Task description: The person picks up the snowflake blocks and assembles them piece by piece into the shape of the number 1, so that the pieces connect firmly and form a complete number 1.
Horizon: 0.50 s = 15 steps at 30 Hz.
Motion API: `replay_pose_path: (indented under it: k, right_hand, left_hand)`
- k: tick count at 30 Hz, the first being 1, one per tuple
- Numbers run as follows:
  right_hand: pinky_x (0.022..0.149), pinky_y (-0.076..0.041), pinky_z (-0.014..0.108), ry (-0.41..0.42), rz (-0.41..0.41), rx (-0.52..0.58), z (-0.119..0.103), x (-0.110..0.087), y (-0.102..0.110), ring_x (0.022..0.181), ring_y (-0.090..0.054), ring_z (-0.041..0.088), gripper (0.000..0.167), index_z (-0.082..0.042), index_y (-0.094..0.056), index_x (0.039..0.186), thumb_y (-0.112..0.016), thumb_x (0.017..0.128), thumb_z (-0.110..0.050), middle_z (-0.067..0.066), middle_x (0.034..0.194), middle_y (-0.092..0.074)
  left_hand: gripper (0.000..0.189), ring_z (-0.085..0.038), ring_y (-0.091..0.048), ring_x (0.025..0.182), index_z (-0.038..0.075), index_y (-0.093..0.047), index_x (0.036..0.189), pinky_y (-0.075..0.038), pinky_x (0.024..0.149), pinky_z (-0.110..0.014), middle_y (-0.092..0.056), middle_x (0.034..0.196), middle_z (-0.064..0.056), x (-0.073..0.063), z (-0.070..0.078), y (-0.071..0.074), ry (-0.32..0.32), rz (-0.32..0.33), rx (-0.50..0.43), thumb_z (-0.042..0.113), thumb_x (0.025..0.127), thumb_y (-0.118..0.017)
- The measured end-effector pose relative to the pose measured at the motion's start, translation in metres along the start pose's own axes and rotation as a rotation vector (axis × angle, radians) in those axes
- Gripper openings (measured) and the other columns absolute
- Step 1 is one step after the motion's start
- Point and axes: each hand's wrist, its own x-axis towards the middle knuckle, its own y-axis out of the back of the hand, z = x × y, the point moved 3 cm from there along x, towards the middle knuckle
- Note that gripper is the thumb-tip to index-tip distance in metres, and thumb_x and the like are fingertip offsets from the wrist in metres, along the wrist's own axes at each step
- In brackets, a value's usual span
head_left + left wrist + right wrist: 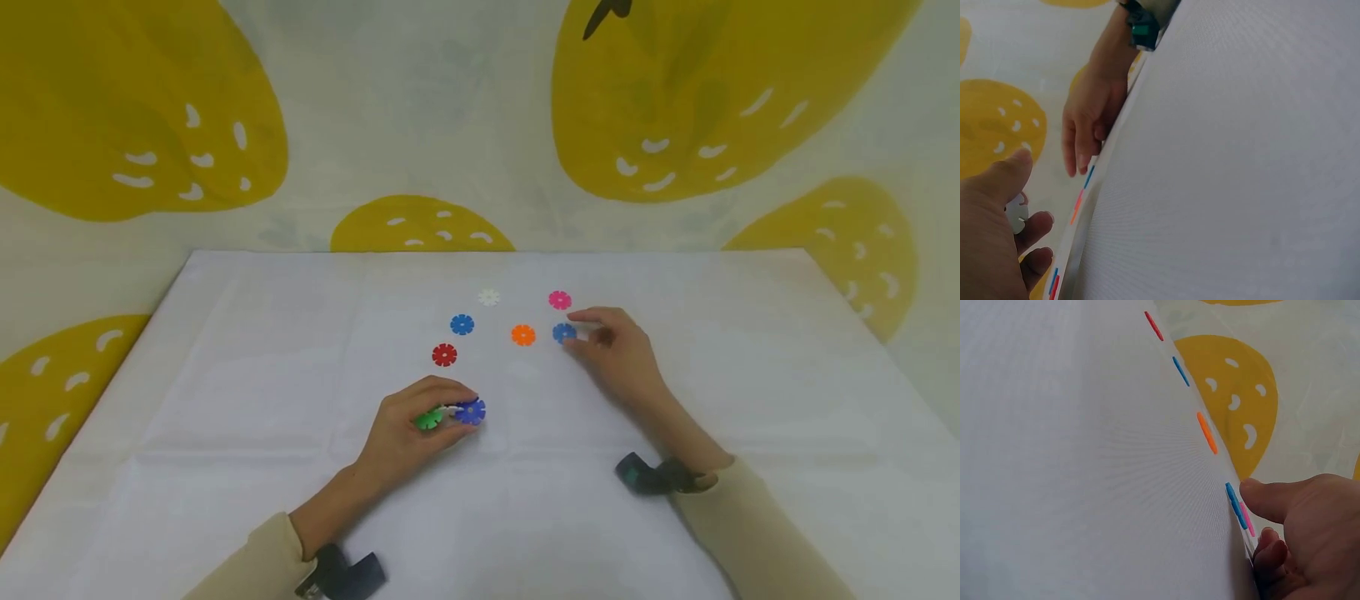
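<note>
In the head view my left hand (408, 421) grips a small joined piece of notched plastic discs between thumb and fingers. A green disc (430, 419) and a dark blue disc (471, 411) show in it, with a white disc (1017, 214) between them, seen edge-on from the head. My right hand (618, 350) reaches over the table beside a blue notched disc (564, 333) lying flat. Its thumb tip is right at that disc's near edge, and the index finger is stretched out past its far side. A pink disc (559, 300) lies just beyond these fingertips.
Left of the right hand lies an orange disc (523, 335). Farther left are another blue disc (462, 324), a red disc (444, 355) and a white disc (489, 297). All rest flat on the white-covered table (240, 358), whose back edge meets a yellow-patterned cloth (420, 125).
</note>
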Motion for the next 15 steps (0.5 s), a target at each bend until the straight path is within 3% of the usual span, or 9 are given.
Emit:
replay_pose_path:
  k: [5,12,15]
  right_hand:
    - [0.073,-0.047,0.034,0.043,-0.015,-0.046,0.002,0.003,-0.001,0.090,-0.050,0.020,0.037,-0.025,-0.061,0.125,-0.069,0.089,-0.026,0.001,0.118,-0.052]
    - [0.065,-0.045,0.033,0.045,-0.053,-0.065,0.002,0.004,-0.001,0.081,-0.048,0.022,0.039,-0.020,-0.061,0.126,-0.070,0.089,-0.026,0.006,0.107,-0.051]
    - [0.065,-0.045,0.033,0.055,-0.054,-0.074,0.001,0.006,-0.002,0.081,-0.047,0.022,0.038,-0.017,-0.063,0.124,-0.070,0.088,-0.025,0.007,0.109,-0.050]
  left_hand:
    - [0.034,-0.019,-0.063,0.097,0.002,-0.070,0.105,-0.050,0.085,-0.026,-0.067,0.102,-0.007,0.002,0.005,0.000,-0.010,0.010,0.004,-0.004,0.072,-0.080]
    - [0.034,-0.025,-0.064,0.092,-0.005,-0.068,0.099,-0.050,0.084,-0.024,-0.067,0.097,-0.015,0.010,0.026,0.002,-0.049,0.019,0.008,-0.013,0.067,-0.079]
    - [0.034,-0.023,-0.064,0.093,-0.003,-0.069,0.100,-0.050,0.084,-0.024,-0.067,0.098,-0.012,0.008,0.019,0.002,-0.042,0.016,0.011,-0.011,0.068,-0.079]
